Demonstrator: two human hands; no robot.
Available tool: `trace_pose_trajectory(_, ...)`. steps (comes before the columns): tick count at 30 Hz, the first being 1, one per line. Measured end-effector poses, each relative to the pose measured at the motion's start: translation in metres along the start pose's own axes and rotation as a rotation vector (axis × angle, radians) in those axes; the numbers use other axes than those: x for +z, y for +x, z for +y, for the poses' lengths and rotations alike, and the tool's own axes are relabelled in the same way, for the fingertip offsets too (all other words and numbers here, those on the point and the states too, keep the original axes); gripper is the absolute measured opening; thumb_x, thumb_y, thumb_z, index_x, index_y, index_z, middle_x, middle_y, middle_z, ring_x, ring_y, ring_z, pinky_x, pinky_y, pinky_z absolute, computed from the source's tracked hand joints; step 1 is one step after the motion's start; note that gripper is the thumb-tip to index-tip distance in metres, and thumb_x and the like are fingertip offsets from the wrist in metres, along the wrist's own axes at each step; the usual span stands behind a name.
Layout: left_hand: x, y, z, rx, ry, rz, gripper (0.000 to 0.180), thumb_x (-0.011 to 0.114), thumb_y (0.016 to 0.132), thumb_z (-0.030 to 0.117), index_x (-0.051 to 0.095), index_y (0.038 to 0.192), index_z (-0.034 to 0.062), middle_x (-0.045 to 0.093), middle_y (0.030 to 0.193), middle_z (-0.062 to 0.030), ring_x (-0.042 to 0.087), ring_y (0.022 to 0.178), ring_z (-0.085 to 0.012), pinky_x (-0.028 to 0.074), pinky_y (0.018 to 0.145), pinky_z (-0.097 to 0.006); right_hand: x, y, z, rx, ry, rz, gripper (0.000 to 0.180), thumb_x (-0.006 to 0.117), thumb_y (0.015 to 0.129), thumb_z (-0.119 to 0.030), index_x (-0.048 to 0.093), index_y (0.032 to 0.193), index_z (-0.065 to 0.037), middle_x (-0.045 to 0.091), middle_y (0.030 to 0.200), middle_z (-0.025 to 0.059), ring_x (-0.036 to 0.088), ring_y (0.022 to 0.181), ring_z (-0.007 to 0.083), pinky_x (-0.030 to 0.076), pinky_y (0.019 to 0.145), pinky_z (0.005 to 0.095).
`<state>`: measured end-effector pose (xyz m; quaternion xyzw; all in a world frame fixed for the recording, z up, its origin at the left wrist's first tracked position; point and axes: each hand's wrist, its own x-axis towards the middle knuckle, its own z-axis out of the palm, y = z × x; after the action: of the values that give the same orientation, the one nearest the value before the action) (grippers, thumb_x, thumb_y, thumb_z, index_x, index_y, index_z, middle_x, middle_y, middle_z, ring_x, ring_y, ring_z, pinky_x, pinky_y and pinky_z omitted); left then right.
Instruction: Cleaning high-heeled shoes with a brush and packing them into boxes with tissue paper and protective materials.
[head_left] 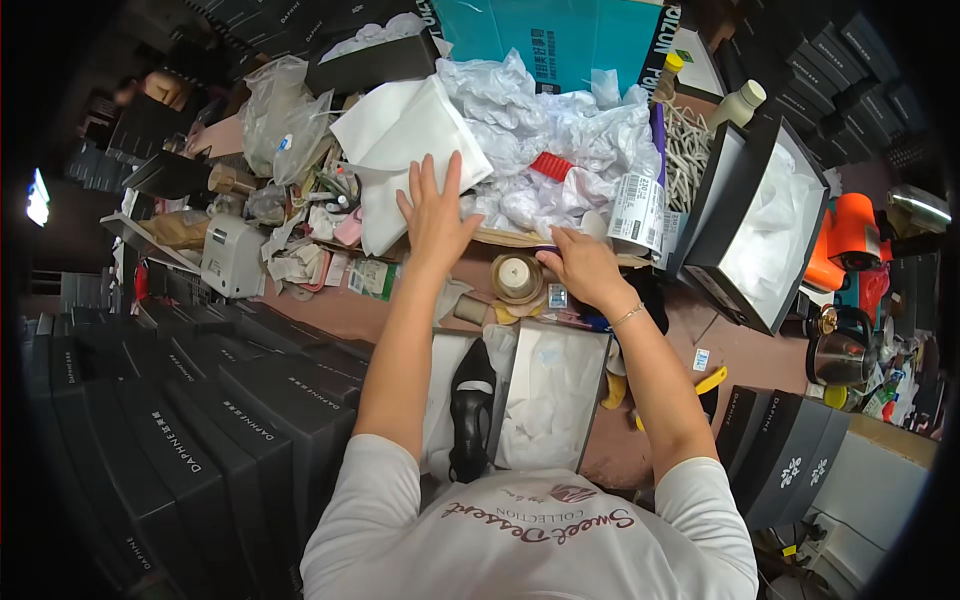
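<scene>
My left hand (pixel 436 212) lies flat, fingers spread, on a stack of white fabric bags (pixel 400 135) at the far side of the table. My right hand (pixel 583 265) reaches beside it and pinches at the edge of a flat cardboard tray (pixel 500 238) under a heap of crumpled white tissue paper (pixel 560 140). Whether it grips anything is hidden by the fingers. Near my body an open shoe box (pixel 552 395) lined with white paper lies next to a black high-heeled shoe (pixel 472 405).
Rolls of tape (pixel 517 277) sit between my hands. Stacked black shoe boxes (pixel 190 420) fill the left side. Another open black box (pixel 750 215) stands tilted on the right, with a kettle (pixel 838 350), an orange object (pixel 850 235) and a white label printer (pixel 232 255) around.
</scene>
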<state>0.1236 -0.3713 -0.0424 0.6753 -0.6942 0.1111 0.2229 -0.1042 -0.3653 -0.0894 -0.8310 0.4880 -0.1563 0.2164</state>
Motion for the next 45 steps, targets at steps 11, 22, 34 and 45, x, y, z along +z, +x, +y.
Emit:
trace_pose_trajectory(11, 0.073, -0.001, -0.132, -0.711, -0.433, 0.418, 0.029, 0.058, 0.087, 0.021, 0.063, 0.095, -0.0061, 0.066, 0.089, -0.0251, 0.063, 0.084, -0.0411, 0.047, 0.073, -0.044, -0.046, 0.031, -0.046, -0.189, 0.265, 0.219, 0.013, 0.06, 0.084, -0.006, 0.063, 0.095, 0.001, 0.061, 0.092, 0.0156, 0.061, 0.082, 0.0352, 0.049, 0.072, 0.0394)
trace_pose_trajectory(22, 0.08, 0.008, -0.136, -0.795, -0.471, 0.358, 0.053, 0.065, 0.08, 0.014, 0.044, 0.125, -0.0058, 0.055, 0.117, -0.0278, 0.053, 0.108, -0.042, 0.041, 0.092, -0.044, -0.016, 0.113, -0.061, -0.275, -0.182, 0.497, 0.036, 0.067, 0.073, -0.01, 0.061, 0.109, -0.007, 0.061, 0.104, 0.0146, 0.058, 0.094, 0.0271, 0.039, 0.082, 0.0422)
trace_pose_trajectory(34, 0.01, -0.032, -0.034, -0.446, -0.613, 0.076, 0.039, 0.063, 0.078, 0.004, 0.056, 0.116, -0.0007, 0.056, 0.116, -0.0169, 0.051, 0.108, -0.0321, 0.041, 0.092, -0.041, -0.017, 0.102, -0.047, -0.274, -0.086, 0.407, 0.025, 0.062, 0.076, -0.011, 0.063, 0.101, -0.009, 0.062, 0.1, 0.0065, 0.057, 0.093, 0.0259, 0.039, 0.081, 0.041)
trace_pose_trajectory(45, 0.003, -0.015, -0.072, -0.406, -0.648, 0.328, 0.021, 0.058, 0.083, 0.006, 0.063, 0.102, -0.002, 0.063, 0.102, -0.013, 0.058, 0.095, -0.025, 0.045, 0.087, -0.035, -0.007, 0.088, -0.068, -0.36, 0.145, 0.274, 0.043, 0.064, 0.081, -0.012, 0.055, 0.122, -0.008, 0.05, 0.128, 0.0145, 0.049, 0.115, 0.0329, 0.04, 0.093, 0.0447)
